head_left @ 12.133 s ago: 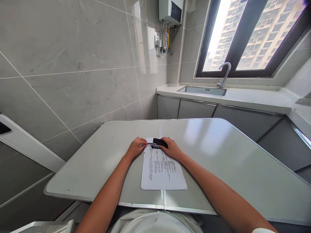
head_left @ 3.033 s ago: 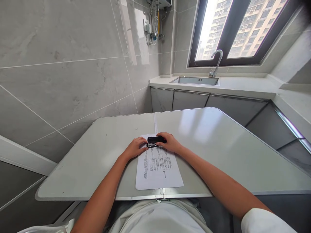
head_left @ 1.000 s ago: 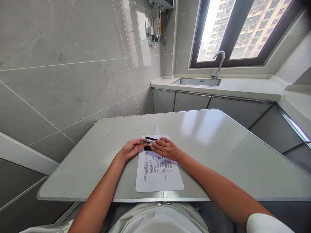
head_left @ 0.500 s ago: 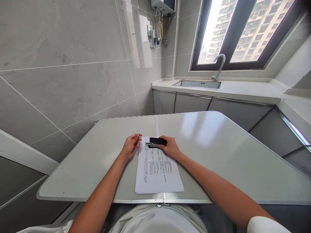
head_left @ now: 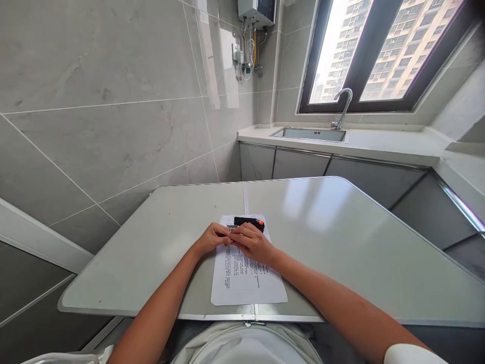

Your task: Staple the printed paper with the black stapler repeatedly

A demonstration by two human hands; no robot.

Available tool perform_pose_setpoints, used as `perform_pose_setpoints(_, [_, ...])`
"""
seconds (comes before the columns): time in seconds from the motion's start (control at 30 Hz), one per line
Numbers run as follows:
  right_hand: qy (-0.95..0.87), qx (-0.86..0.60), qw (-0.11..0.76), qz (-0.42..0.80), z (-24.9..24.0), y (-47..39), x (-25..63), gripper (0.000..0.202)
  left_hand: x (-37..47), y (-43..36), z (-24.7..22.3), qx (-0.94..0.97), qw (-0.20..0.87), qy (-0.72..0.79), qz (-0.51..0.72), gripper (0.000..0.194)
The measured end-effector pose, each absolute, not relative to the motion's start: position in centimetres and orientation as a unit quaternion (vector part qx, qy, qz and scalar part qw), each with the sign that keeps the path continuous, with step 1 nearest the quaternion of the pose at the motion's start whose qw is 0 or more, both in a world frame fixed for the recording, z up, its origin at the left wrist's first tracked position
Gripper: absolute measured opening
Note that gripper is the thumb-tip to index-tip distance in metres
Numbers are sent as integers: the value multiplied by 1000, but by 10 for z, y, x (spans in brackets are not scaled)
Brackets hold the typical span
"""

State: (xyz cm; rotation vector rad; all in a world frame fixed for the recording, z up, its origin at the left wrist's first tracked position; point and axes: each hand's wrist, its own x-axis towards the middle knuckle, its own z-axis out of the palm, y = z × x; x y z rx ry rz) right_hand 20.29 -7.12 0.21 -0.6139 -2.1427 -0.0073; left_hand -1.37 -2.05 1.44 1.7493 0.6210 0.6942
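A black stapler (head_left: 248, 221) with an orange spot at its right end lies across the upper part of a printed sheet of paper (head_left: 248, 296). My left hand (head_left: 212, 237) is closed in a pinch just below the stapler's left end. Meeting it fingertip to fingertip, my right hand (head_left: 254, 243) rests over the paper in front of the stapler, its fingers drawn together. Whatever small thing is between the fingertips is too small and hidden to make out. The hands cover part of the stapler's lower metal part and some of the print.
The pale folding table (head_left: 322, 253) has a centre seam and a metal front edge. Beyond it runs a white counter (head_left: 394, 139) with a sink (head_left: 314, 133) and a faucet (head_left: 344, 103). A tiled wall (head_left: 113, 136) stands on the left.
My right hand has let go of the stapler, which stays on the paper, and has moved left and nearer to me. My left hand has come right and down to meet it.
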Motion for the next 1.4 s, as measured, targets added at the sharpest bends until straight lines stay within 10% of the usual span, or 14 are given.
perform_pose_setpoints(0.43, [-721,-447,528,32,9,-37,255,12,-15,-18,12,723,492,309,373,41])
perform_pose_setpoints(0.8, [-576,-713,378,134,-42,25,368,21,-14,-14,7,743,327,426,398,46])
perform_pose_setpoints(1.13, [-547,-681,465,143,-45,23,368,20,-23,6,-8,694,116,572,422,18])
perform_pose_setpoints(1.4, [-648,-611,429,152,-43,20,352,18,-27,64,-16,788,54,557,256,36])
